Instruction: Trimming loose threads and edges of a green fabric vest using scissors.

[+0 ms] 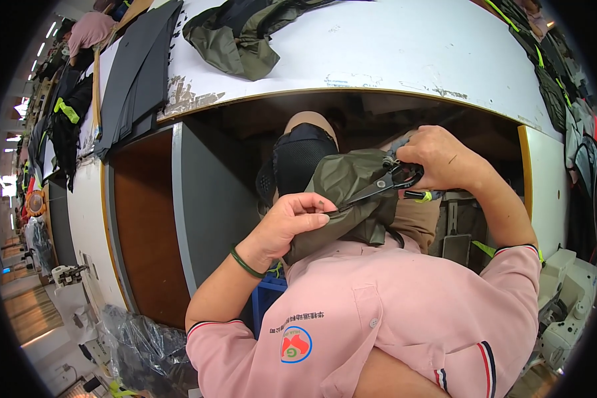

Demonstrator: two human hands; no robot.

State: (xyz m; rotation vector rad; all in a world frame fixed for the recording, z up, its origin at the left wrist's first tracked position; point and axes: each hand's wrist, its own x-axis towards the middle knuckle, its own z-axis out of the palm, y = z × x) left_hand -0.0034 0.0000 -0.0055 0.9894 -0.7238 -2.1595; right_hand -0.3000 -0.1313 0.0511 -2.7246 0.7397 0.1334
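Note:
On my lap lies a bunched olive-green fabric piece (351, 176) with a black mesh part (303, 159) beside it. My left hand (295, 222), with a dark green bangle at the wrist, pinches the fabric between thumb and fingertips. Black-handled scissors (378, 186) are gripped in my right hand (438, 156). Their blades point down and left across the fabric, with the tips close to my left fingertips. Whether a thread is caught between those fingers is too small to tell. A black cord end with a yellow-green tab (423, 196) hangs below the scissors.
Ahead stands a white worktable (378, 50) with worn edges, another olive garment (235, 40) on it. Dark grey sheets (139, 73) overhang its left part. Cubbies (146, 225) open underneath. A sewing machine (567, 305) is at right, clear plastic bags (149, 348) at lower left.

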